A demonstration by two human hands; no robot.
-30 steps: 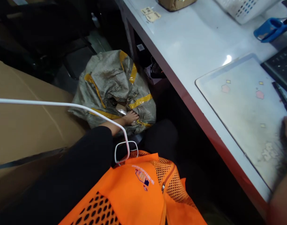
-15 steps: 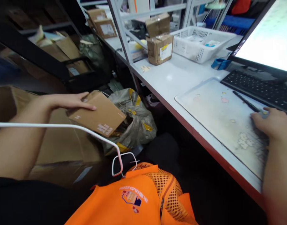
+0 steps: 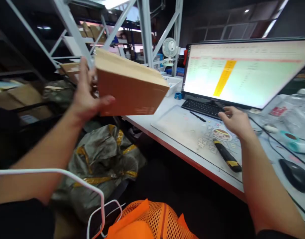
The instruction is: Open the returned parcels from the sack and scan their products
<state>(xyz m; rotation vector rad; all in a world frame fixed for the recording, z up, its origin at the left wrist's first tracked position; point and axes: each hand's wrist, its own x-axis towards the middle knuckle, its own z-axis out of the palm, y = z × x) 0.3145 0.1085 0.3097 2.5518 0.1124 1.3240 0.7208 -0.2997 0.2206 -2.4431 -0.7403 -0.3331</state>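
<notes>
- Visible at the left, somewhat dim: an opened cardboard carton [image 3: 23, 96], well apart from the work.
- Grasping a brown cardboard box [image 3: 130, 94] at its left end with the left grip [image 3: 86, 94], thumb pressed along the near face, fingers around the left end.
- Holding that box raised and tilted, in front of the grey metal rack [image 3: 146, 33], above the floor and over the left end of the white tabletop [image 3: 140, 120].
- Lying low beneath the left forearm and the box: a crumpled grey sack [image 3: 97, 151] banded with yellow tape.
- Crossing the near left: a bent white rod [image 3: 55, 171], close to an orange mesh vest [image 3: 152, 215].
- Standing farther off, just past the right end of the box: a white fan [image 3: 169, 48].
- Spread on the tabletop, right of the box: a pale mat [image 3: 177, 126], bearing a black pen [image 3: 197, 116] and, nearer, a black-and-yellow cutter [image 3: 227, 155].
- Set along the far side of the mat: a black keyboard [image 3: 202, 108], below a lit monitor [image 3: 257, 73].
- Resting the right grip [image 3: 236, 121] low near the keyboard's right end, fingers loosely curled; impossible to tell whether grasping anything.
- Sitting at the near right: a black mouse [image 3: 295, 175].
</notes>
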